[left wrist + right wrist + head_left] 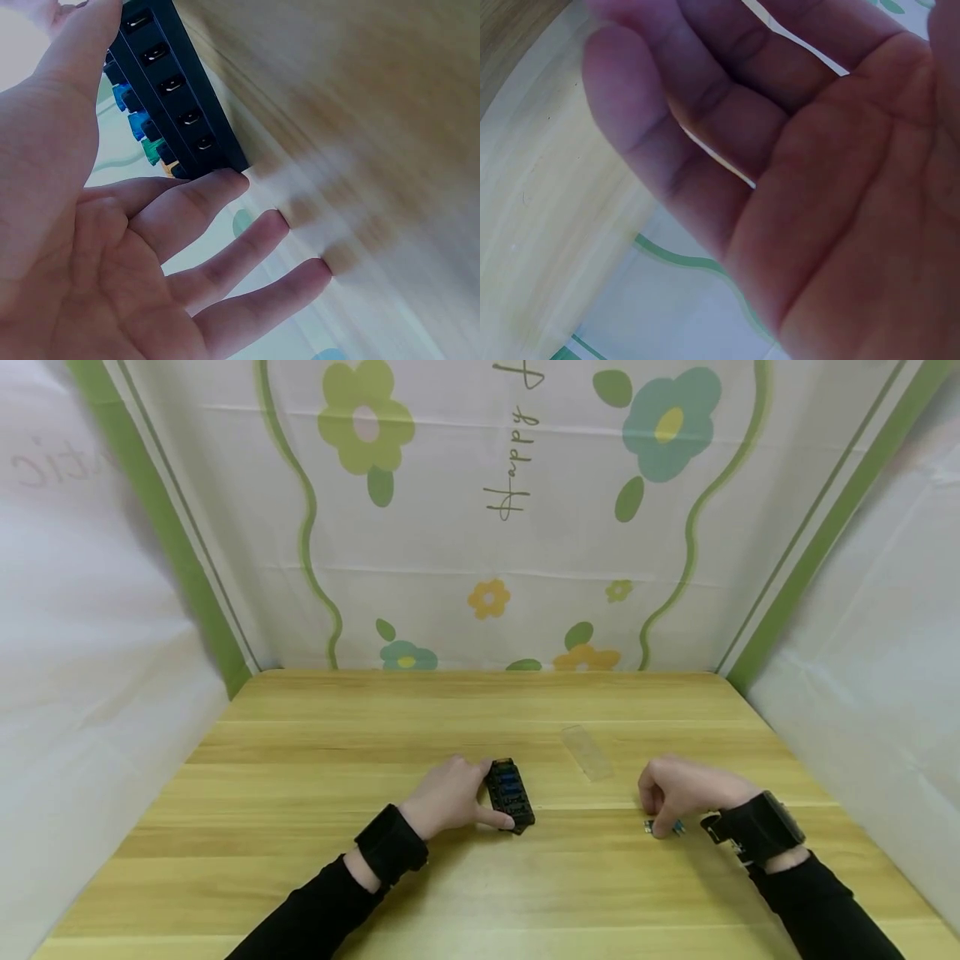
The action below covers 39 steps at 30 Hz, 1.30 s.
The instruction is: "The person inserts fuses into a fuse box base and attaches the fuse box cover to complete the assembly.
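Observation:
On the table, a black fuse box (510, 795) with blue fuses in a row lies tilted slightly. My left hand (452, 797) holds it by its ends, thumb at the near end and fingers at the far end. The left wrist view shows the box's slotted side (171, 84) with blue and green fuses along its top. To the right, my right hand (693, 795) reaches down with bent fingers over a few small fuses (678, 828). Its thumb touches down among them; whether it pinches one is hidden. The right wrist view shows curled fingers (727, 112), tips out of sight.
A clear rectangular cover (587, 753) lies flat on the wooden table (375, 735), between and beyond the hands. A white cloth with printed flowers (450, 543) hangs behind the far edge, and white sheets (870, 610) close off both sides.

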Tool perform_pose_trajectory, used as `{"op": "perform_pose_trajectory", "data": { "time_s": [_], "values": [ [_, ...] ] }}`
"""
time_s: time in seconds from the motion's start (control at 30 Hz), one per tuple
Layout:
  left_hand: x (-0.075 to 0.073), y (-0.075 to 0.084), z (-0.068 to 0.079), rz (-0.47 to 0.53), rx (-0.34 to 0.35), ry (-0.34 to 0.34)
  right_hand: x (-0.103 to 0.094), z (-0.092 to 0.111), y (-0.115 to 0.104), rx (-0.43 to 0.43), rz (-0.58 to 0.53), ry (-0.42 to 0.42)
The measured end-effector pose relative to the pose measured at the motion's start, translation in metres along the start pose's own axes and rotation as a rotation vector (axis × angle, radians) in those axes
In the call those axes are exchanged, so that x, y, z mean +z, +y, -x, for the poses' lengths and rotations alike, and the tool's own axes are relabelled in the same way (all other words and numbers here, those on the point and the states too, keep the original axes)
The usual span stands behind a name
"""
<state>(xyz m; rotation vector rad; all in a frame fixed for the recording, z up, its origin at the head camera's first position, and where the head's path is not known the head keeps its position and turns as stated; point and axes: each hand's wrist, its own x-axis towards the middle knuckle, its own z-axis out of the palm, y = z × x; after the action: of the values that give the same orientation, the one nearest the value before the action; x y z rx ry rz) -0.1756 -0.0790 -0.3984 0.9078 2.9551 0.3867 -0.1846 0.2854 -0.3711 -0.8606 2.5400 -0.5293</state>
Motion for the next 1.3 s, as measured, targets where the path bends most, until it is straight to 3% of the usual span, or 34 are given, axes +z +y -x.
{"op": "perform_pose_trajectory", "data": {
  "time_s": [0.6, 1.0, 1.3],
  "values": [
    [0.0007, 0.0004, 0.0004, 0.007, 0.011, 0.000, 0.0040, 0.0000, 0.0023, -0.013, -0.023, -0.018],
    [-0.0009, 0.0011, 0.0010, 0.013, -0.008, -0.002, 0.0048, -0.0016, -0.0022, 0.042, 0.030, -0.012],
    [-0.0011, 0.0012, 0.0012, 0.014, 0.004, 0.004, 0.0057, -0.0030, -0.0012, 0.060, -0.010, -0.021]
  ]
}}
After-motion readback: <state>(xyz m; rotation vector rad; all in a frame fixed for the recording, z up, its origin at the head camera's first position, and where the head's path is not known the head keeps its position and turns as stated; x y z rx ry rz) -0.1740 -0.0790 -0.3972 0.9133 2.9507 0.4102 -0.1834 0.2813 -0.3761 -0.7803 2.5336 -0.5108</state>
